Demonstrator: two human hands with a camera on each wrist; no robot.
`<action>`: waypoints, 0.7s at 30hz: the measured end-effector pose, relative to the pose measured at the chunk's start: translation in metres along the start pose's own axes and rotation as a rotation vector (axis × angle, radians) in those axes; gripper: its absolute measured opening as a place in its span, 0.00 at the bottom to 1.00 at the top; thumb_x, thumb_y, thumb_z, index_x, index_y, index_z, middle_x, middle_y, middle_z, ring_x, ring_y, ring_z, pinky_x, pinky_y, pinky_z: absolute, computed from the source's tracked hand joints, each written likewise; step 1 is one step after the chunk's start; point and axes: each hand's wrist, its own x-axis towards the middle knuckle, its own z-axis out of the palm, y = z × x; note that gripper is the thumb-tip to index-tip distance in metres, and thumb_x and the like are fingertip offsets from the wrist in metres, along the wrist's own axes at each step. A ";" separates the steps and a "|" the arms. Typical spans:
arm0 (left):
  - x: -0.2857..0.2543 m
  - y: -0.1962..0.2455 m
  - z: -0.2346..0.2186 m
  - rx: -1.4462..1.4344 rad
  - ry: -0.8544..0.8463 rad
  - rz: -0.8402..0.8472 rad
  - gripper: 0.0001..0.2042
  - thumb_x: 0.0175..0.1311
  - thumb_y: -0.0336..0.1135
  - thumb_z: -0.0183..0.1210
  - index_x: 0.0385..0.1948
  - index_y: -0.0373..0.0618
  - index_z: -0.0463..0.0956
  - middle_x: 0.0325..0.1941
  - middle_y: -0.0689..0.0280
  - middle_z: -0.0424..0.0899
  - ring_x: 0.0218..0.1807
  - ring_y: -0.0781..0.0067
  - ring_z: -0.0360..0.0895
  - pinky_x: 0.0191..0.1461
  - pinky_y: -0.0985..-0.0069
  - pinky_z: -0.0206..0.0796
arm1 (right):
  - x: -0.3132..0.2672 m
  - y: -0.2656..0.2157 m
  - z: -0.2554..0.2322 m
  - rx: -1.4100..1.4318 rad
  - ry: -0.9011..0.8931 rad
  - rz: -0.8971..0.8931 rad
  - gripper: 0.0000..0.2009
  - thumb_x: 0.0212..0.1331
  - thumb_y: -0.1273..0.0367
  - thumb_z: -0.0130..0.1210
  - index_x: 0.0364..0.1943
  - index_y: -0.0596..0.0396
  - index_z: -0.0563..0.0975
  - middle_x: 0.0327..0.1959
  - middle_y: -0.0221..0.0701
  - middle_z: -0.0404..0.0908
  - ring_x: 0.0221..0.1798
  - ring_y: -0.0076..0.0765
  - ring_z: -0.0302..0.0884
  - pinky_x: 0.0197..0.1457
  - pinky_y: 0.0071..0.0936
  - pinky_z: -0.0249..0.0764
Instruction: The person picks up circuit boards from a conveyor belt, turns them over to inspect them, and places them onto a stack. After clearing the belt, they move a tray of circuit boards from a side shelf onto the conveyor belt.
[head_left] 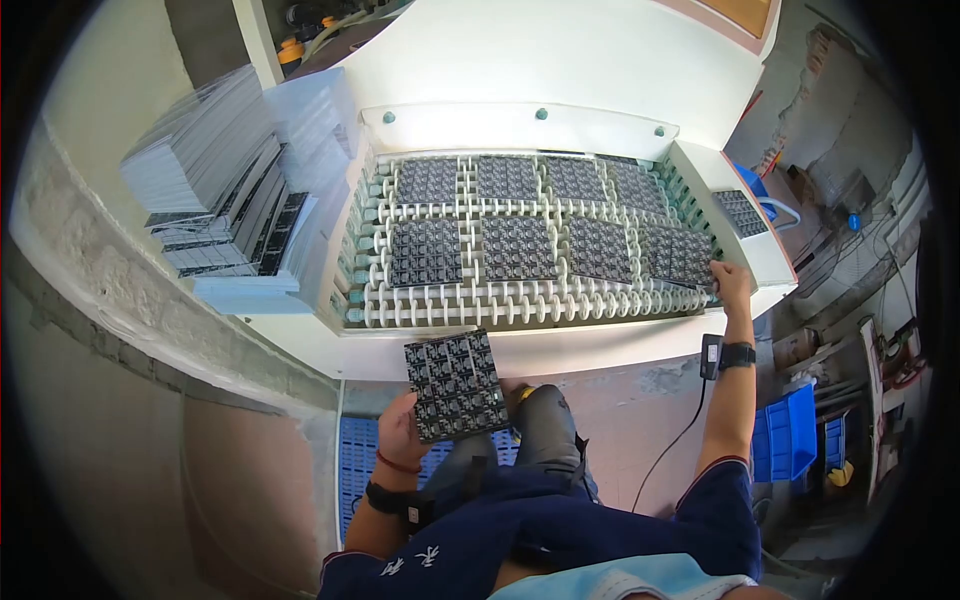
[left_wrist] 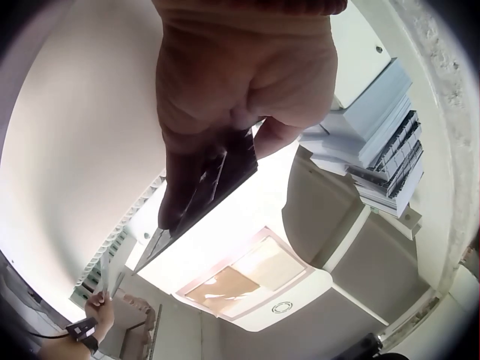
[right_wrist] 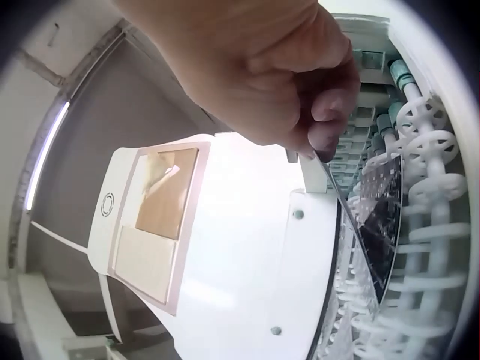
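Observation:
My left hand (head_left: 399,432) grips a black circuit board panel (head_left: 460,388) by its lower left edge, in front of the machine. The panel is printed with a grid of small repeated units. In the left wrist view it shows nearly edge-on between thumb and fingers. My right hand (head_left: 733,282) pinches the near right corner of another circuit board panel (head_left: 678,256) at the right end of the front row. The right wrist view shows this panel (right_wrist: 379,214) tilted over the white wheeled rollers (right_wrist: 431,232). Several more panels (head_left: 517,248) lie in two rows on the roller conveyor (head_left: 440,305).
Left of the conveyor stands a tall stack of boards and pale sheets (head_left: 225,200). A single panel (head_left: 740,213) lies on the machine's right ledge. The white machine hood (head_left: 560,60) rises behind. Blue bins (head_left: 785,435) stand at the lower right, and a cable (head_left: 665,455) hangs from my right wrist.

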 end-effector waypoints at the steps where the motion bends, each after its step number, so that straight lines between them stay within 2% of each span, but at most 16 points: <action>1: -0.001 -0.001 -0.002 0.000 0.010 -0.001 0.17 0.59 0.31 0.42 0.46 0.27 0.65 0.46 0.50 0.74 0.46 0.60 0.75 0.51 0.66 0.67 | -0.006 0.003 -0.003 0.180 0.010 0.032 0.11 0.52 0.67 0.55 0.19 0.60 0.75 0.10 0.23 0.66 0.10 0.16 0.59 0.12 0.15 0.54; 2: 0.000 0.000 -0.005 0.034 -0.017 -0.006 0.18 0.58 0.30 0.42 0.47 0.26 0.65 0.46 0.50 0.74 0.46 0.59 0.75 0.51 0.66 0.67 | -0.014 0.005 -0.003 0.362 0.022 0.069 0.10 0.53 0.67 0.55 0.21 0.60 0.75 0.10 0.23 0.66 0.10 0.15 0.58 0.12 0.14 0.53; 4: 0.004 0.001 -0.010 0.077 -0.040 -0.011 0.18 0.57 0.30 0.42 0.47 0.26 0.64 0.46 0.50 0.74 0.46 0.59 0.75 0.51 0.67 0.67 | -0.036 0.008 0.005 0.421 0.018 0.104 0.08 0.55 0.68 0.54 0.24 0.58 0.75 0.11 0.22 0.66 0.09 0.14 0.57 0.11 0.13 0.53; 6: 0.007 0.001 -0.011 0.175 -0.022 -0.042 0.18 0.58 0.30 0.42 0.46 0.25 0.64 0.46 0.50 0.74 0.46 0.60 0.75 0.51 0.67 0.67 | -0.081 -0.019 0.024 0.726 -0.072 0.082 0.08 0.55 0.68 0.54 0.24 0.57 0.76 0.11 0.22 0.67 0.09 0.15 0.59 0.10 0.13 0.54; 8: 0.009 0.000 0.002 0.190 -0.011 -0.027 0.17 0.58 0.29 0.42 0.46 0.25 0.65 0.45 0.50 0.75 0.45 0.61 0.75 0.50 0.68 0.68 | -0.131 -0.056 0.052 0.796 -0.161 0.198 0.08 0.55 0.67 0.54 0.24 0.56 0.76 0.11 0.22 0.69 0.09 0.15 0.60 0.10 0.12 0.56; 13: 0.014 -0.009 0.011 0.235 -0.013 -0.044 0.14 0.60 0.25 0.41 0.46 0.27 0.66 0.44 0.53 0.75 0.44 0.65 0.75 0.49 0.71 0.69 | -0.220 -0.091 0.136 0.839 -0.641 0.294 0.08 0.54 0.66 0.55 0.26 0.57 0.77 0.15 0.22 0.72 0.13 0.14 0.65 0.14 0.12 0.63; 14: 0.013 -0.011 0.011 0.275 -0.016 -0.035 0.14 0.60 0.25 0.41 0.46 0.28 0.66 0.44 0.54 0.75 0.44 0.66 0.75 0.49 0.72 0.69 | -0.230 -0.097 0.149 0.790 -0.694 0.277 0.07 0.56 0.69 0.53 0.27 0.58 0.77 0.16 0.24 0.72 0.14 0.15 0.66 0.13 0.12 0.63; 16: 0.012 -0.012 0.013 0.260 0.007 -0.027 0.13 0.61 0.24 0.41 0.46 0.28 0.66 0.44 0.55 0.76 0.44 0.68 0.75 0.48 0.73 0.69 | -0.245 -0.104 0.164 0.829 -0.772 0.238 0.08 0.56 0.67 0.54 0.27 0.60 0.77 0.16 0.24 0.72 0.16 0.16 0.67 0.19 0.13 0.65; 19: 0.007 -0.011 0.007 0.294 0.053 0.016 0.15 0.60 0.25 0.40 0.46 0.27 0.65 0.44 0.52 0.75 0.44 0.64 0.76 0.49 0.70 0.69 | -0.254 -0.109 0.167 0.824 -0.828 0.230 0.08 0.55 0.68 0.55 0.28 0.61 0.77 0.17 0.24 0.73 0.18 0.16 0.68 0.20 0.13 0.66; 21: 0.006 -0.009 0.006 0.292 0.032 0.014 0.13 0.63 0.25 0.40 0.46 0.29 0.66 0.44 0.56 0.76 0.43 0.70 0.75 0.47 0.74 0.69 | -0.259 -0.107 0.166 0.801 -0.866 0.225 0.08 0.55 0.69 0.55 0.28 0.61 0.77 0.18 0.25 0.74 0.18 0.16 0.69 0.21 0.13 0.67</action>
